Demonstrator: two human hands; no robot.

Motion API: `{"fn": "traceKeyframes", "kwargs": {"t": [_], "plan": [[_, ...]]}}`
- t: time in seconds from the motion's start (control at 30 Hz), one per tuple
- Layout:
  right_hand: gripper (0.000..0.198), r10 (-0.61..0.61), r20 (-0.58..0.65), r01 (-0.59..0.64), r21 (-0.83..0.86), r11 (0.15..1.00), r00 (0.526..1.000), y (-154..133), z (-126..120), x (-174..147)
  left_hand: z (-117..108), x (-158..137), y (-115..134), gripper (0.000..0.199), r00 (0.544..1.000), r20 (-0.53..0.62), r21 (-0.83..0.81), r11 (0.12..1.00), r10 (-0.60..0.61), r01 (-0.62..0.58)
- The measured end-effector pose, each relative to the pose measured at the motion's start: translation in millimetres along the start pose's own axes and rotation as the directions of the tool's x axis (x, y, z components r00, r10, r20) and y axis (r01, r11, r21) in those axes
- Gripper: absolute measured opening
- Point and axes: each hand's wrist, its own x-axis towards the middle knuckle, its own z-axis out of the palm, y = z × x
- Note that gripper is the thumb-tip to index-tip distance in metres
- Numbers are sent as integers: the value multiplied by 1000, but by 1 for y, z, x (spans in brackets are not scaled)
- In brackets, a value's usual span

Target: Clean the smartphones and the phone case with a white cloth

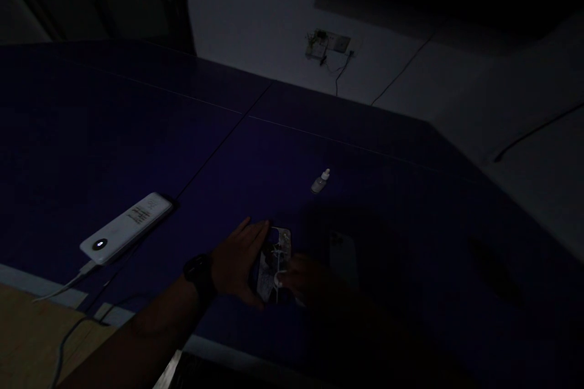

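We see a dim scene over a dark blue flat surface (137, 134) crossed by thin pale lines. Our left hand (237, 261), with a black watch (198, 273) on its wrist, lies at the left edge of a patterned pale-and-dark phone case (274, 264) that rests flat on the surface near its front edge; the fingers stretch along the case's side and the thumb tucks under its lower end, so the grip is closed on the case from the left. Our right hand (301, 279) sits in deep shadow at the case's lower right, its fingertips touching the case and pinching something small and white there; we cannot tell what that item is, nor whether this grip is truly closed. Just right of the case lies a dark flat rectangular object (343, 255), hardly visible, which may be a phone. Farther back and well apart from the hands, a small white dropper-style bottle (320, 182) lies tilted on the surface. Toward the left, a white oblong power bank (128, 226) with 1 lit round indicator lies on the surface, with a white cable (68, 282) leaving its near end. Beyond the far edge, a pale floor (410, 73) carries a wall-socket plate (328, 44) and dark cords.
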Motion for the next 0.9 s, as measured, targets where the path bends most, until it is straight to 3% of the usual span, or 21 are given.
{"fn": "traceKeyframes", "kwargs": {"t": [0.1,0.27,0.4,0.57,0.73,0.8,0.9], "plan": [[14,-52,56,54,-39,998,997,-8,0,-2,-1,0,1,151,1000,5,-4,1000,11,-11],[19,83,-137,-92,-61,994,987,30,-12,23,-2,0,1,149,1000,-17,-3,1000,17,-17],[27,124,-177,-138,-72,988,976,52,-20,37,-2,-1,0,150,1000,0,17,1000,15,-15],[19,54,-109,-61,-66,996,993,21,-10,18,0,0,-1,150,1000,-13,24,1000,9,-8],[10,-9,66,12,-48,999,998,-25,7,-12,1,1,1,154,1000,5,26,1000,-8,8],[11,-8,67,11,-47,999,998,-25,6,-12,1,1,1,155,1000,11,30,1000,-8,8],[15,7,-49,-10,-51,999,999,-1,-3,4,1,1,1,153,1000,11,38,999,1,-1]]}}
